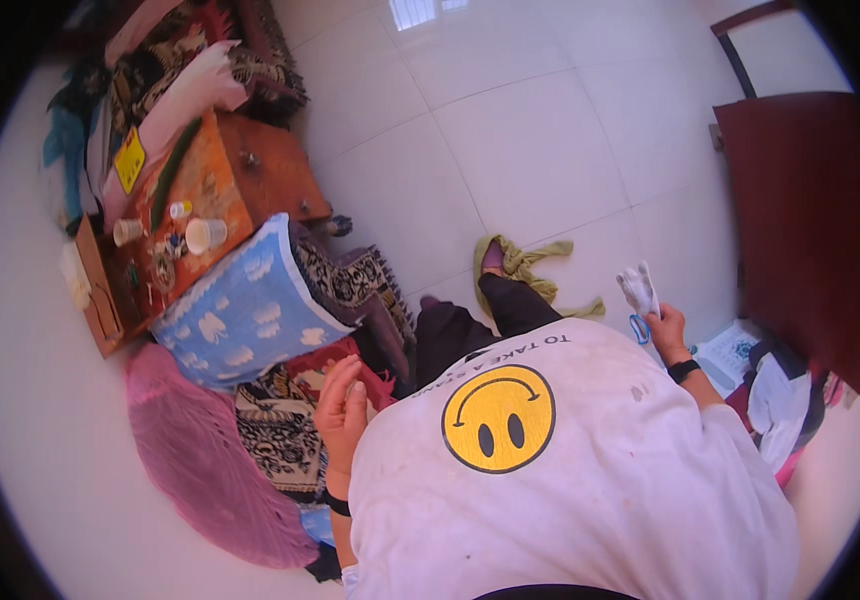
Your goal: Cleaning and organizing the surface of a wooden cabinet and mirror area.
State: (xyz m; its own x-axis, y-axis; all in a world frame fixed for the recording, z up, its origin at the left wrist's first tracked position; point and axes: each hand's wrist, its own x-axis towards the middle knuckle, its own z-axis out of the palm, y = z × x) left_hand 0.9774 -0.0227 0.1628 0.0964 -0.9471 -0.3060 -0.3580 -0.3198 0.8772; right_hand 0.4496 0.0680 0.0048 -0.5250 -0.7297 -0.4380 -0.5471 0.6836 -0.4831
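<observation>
My right hand point(668, 330) is closed on a whitish cloth glove point(636, 289) with a blue loop hanging beside it, held out to my right. A black band circles that wrist. My left hand point(343, 401) is raised at my left side with its fingers slightly bent; nothing shows in it. Below, a green scarf point(542, 274) lies on the tiled floor around one of my feet. Nearest to my left hand are a patterned rug point(280, 442) and a blue pillow point(250, 307) with white clouds.
To the left, a worn orange wooden cabinet point(272, 161) carries paper cups point(206, 235), a cucumber point(175, 172) and small items. Pink fabric point(212, 457) lies below. At the right stand a dark red furniture panel point(797, 225) and piled clothes point(779, 405).
</observation>
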